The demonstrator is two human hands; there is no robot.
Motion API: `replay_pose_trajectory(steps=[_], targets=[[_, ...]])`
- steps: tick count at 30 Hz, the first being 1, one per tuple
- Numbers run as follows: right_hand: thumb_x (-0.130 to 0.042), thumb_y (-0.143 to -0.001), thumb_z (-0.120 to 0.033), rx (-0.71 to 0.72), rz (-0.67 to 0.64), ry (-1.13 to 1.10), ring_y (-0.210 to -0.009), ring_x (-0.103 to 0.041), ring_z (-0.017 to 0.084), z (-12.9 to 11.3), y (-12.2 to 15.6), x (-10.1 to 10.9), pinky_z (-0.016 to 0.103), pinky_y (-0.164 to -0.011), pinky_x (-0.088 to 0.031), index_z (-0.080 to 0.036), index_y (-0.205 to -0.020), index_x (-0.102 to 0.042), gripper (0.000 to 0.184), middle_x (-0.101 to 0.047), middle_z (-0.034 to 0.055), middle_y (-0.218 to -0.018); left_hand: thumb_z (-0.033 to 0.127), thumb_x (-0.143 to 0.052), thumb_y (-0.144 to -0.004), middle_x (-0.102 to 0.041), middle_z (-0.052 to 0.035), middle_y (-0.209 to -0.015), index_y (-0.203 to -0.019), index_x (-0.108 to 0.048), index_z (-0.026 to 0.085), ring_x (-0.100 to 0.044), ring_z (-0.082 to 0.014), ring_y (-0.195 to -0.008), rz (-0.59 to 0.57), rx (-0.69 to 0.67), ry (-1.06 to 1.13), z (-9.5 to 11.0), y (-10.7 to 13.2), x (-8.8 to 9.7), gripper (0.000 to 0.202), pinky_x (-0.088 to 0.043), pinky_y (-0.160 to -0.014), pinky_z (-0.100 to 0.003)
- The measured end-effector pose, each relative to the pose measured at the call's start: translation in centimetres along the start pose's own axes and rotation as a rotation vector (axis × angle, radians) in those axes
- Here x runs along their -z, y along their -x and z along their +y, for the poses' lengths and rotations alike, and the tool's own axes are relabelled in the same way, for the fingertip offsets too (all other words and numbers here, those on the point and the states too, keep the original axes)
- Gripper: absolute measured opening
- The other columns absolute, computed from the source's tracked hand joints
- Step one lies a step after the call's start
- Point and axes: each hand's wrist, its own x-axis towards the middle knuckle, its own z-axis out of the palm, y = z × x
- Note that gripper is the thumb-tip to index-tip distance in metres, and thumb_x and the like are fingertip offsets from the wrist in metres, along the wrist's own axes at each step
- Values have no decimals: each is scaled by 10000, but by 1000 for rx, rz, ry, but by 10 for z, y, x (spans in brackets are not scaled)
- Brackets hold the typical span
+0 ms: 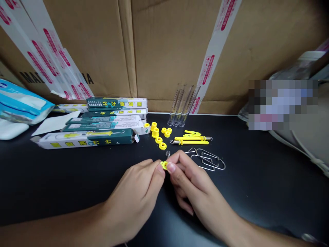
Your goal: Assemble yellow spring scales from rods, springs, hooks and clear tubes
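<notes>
Two hands meet over one small yellow piece (pixel 163 165), mostly hidden by our fingers. Our right hand (pixel 195 181) grips it between thumb and fingers, while our left hand (pixel 135 195) closes on it from the other side. We hold it just above the black bench (pixel 257 199). A tiny spring (pixel 168 153) lies just beyond our fingertips, and bent wire clips (pixel 208 159) sit beside our right hand. Farther out we have yellow rods (pixel 191 140), a cluster of yellow rings (pixel 157 133), clear tubes (pixel 183 104) leaning against cardboard (pixel 77 44), and printed boxes (pixel 84 140) to the left. If our pinch slackens, the yellow piece could drop and bounce away on the hard bench. A careless knuckle could send the spring rolling, and it would be hard to spot on the dark surface. A wide elbow or hand movement could scatter the rings or tip the tubes
</notes>
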Motion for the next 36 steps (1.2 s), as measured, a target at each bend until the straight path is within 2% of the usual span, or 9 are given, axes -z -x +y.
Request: replay_pose_trajectory(steps=[4,9,12,17,24,31,36], targets=[[-448,-1045,-499,46,9,71,-438,-268,54,-1,-1,2,150,-374,-279,-238,-898,-502,305,-356,-106,-606,310,-233,-1035,-500,10,-713,-694,-366,232,-482,-170,-678,-20,16,142,-1,0,0,375,-393,-630,-295],[-422,-1066,-422,165,27,229,-462,-248,75,-3,0,3,173,-379,-255,-239,-910,-517,259,-345,-96,-612,299,-236,-983,-411,30,-634,-653,-323,241,-398,-166,-601,-31,56,150,-3,2,1,347,-303,-575,-311],[-407,-1071,-373,216,44,318,-472,-284,83,-5,0,2,184,-391,-265,-237,-902,-510,241,-382,-86,-607,286,-248,-953,-390,34,-604,-631,-328,239,-391,-170,-593,-35,107,141,-5,2,1,336,-281,-579,-316],[-383,-1077,-366,208,41,331,-441,-275,84,-6,2,2,189,-385,-272,-243,-904,-486,236,-345,-103,-566,308,-278,-929,-395,38,-600,-620,-351,236,-381,-168,-598,-58,174,212,-5,-1,2,325,-290,-588,-305],[-374,-1076,-378,212,52,357,-455,-323,91,-3,1,2,197,-406,-309,-240,-887,-469,252,-366,-97,-568,320,-316,-897,-372,53,-559,-612,-374,235,-367,-153,-562,-66,216,327,-2,-2,2,303,-282,-558,-291],[-398,-1064,-454,135,-11,170,-465,-378,90,-5,-2,0,201,-442,-397,-229,-912,-497,289,-387,-94,-587,339,-390,-842,-350,66,-530,-595,-368,232,-310,-133,-523,-49,258,465,-6,-4,-1,271,-251,-524,-285],[-439,-1049,-461,90,-34,35,-506,-341,96,-7,-4,1,190,-463,-453,-229,-922,-525,278,-320,-93,-612,373,-334,-892,-335,59,-528,-599,-343,237,-320,-144,-537,-29,264,457,-2,-3,0,323,-257,-532,-292]])
